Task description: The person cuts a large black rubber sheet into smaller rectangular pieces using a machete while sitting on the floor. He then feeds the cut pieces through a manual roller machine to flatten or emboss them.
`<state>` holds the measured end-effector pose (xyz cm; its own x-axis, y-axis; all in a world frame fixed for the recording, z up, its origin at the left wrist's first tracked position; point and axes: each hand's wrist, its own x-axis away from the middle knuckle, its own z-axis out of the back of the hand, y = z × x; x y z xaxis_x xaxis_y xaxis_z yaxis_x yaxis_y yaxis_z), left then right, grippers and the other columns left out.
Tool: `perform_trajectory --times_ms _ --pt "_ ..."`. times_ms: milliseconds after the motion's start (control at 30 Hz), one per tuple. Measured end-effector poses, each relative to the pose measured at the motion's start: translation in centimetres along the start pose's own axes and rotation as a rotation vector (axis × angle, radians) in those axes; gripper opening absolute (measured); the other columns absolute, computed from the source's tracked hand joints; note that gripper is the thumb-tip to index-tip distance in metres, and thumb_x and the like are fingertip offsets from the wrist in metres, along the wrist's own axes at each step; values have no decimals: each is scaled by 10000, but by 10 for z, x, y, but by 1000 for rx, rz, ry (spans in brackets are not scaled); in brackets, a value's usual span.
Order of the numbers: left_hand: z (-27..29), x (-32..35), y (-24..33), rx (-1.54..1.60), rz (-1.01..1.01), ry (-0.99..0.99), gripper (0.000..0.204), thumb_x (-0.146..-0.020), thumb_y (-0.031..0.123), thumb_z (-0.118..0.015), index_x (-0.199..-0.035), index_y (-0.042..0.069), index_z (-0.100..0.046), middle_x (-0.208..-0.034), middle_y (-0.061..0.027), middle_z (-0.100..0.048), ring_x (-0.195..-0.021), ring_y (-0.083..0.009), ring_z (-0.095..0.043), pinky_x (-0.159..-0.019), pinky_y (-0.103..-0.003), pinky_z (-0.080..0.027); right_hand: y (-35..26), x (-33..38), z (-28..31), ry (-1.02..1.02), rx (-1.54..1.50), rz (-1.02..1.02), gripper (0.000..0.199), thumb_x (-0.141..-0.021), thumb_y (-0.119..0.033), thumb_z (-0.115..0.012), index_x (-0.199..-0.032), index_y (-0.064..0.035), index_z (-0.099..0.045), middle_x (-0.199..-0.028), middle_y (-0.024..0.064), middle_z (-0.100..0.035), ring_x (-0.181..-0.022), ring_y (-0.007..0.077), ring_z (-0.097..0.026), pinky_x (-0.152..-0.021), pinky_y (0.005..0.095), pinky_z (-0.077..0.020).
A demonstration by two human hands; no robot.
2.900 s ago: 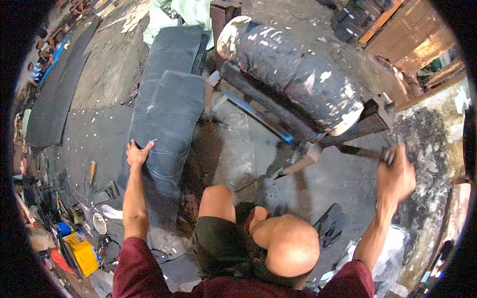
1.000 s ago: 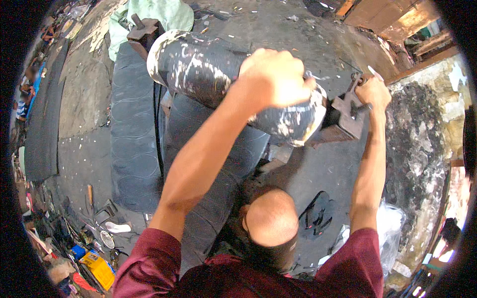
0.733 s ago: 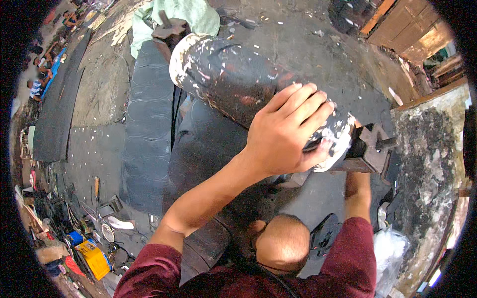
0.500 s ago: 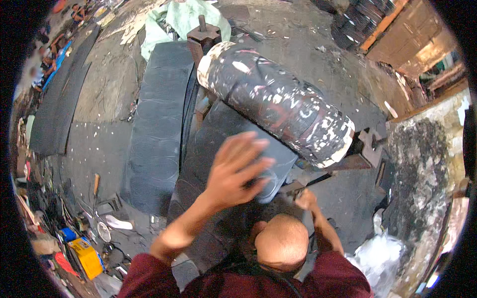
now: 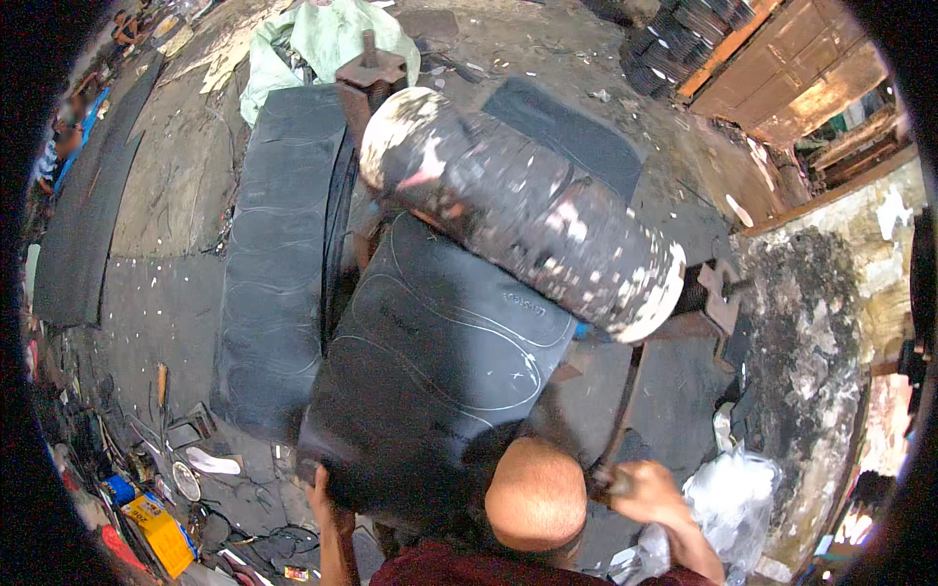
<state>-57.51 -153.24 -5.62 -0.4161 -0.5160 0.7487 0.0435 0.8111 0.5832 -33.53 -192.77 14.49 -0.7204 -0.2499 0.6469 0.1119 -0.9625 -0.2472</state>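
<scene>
While the mottled roller (image 5: 528,220) sits slantwise in its iron frame (image 5: 718,303), a yellow box (image 5: 161,537) lies well left and near of it, contents hidden. Grey floor (image 5: 161,313) shows left of the roller, bounded by the long edge of a stack of dark sheets (image 5: 274,264). Beyond the roller's left end slumps a pale-green sack (image 5: 322,44), its contents unclear. Near and left of the roller, the left hand (image 5: 334,508) is closed on a corner of the outlined sheet (image 5: 440,342), thumb on top, whose far edge reaches the roller's near side. Another dark piece (image 5: 567,137) shows beyond the roller. Floor parts the sheet's right edge from the crank (image 5: 627,400), below the roller's right end; the right hand (image 5: 647,493) is curled tightly round its grip. Right of that hand, near side of the roller, lies a crumpled clear plastic bag (image 5: 738,498); I cannot tell what it holds.
</scene>
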Motion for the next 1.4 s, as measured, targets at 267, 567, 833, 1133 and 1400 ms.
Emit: perform_trajectory --times_ms 267,567,833,1133,1400 --pt "-100 53 44 -218 -479 319 555 -830 238 -728 -1243 -36 -479 -1137 -159 -582 -936 -290 -611 -807 -438 -517 26 -73 178 946 446 -72 204 -582 -63 -641 -782 -44 -609 -673 168 -613 -605 387 -598 -563 415 -476" --pt "-249 57 58 -172 -610 223 448 -795 128 -769 -1180 1 -578 -1093 -95 -633 -942 -210 -604 -867 -358 -473 134 -361 113 721 377 -303 301 -767 -311 -668 -1024 -154 -684 -814 166 -684 -770 377 -665 -681 442 -528" --pt "-335 -13 25 29 -511 -82 379 -801 112 -772 -1123 23 -594 -1074 -64 -638 -920 -189 -598 -830 -332 -481 55 -194 -175 312 14 31 238 -727 -319 -675 -880 -140 -709 -715 196 -668 -719 374 -674 -678 460 -537" --pt "-238 -164 55 -498 -553 -292 623 -949 488 -532 -1303 -24 -503 -1241 -204 -575 -1088 -324 -588 -915 -434 -489 -27 19 5 750 256 -21 107 -615 -147 -700 -690 -91 -649 -576 149 -602 -539 340 -606 -566 430 -484" --pt "-85 -185 48 -1862 -660 316 1117 -659 364 -832 -1525 122 -169 -1587 -175 -111 -1444 -438 -107 -1124 -611 -158 23 -86 132 1632 680 -180 83 -716 -107 -702 -729 -127 -623 -606 52 -583 -556 267 -562 -634 390 -410"
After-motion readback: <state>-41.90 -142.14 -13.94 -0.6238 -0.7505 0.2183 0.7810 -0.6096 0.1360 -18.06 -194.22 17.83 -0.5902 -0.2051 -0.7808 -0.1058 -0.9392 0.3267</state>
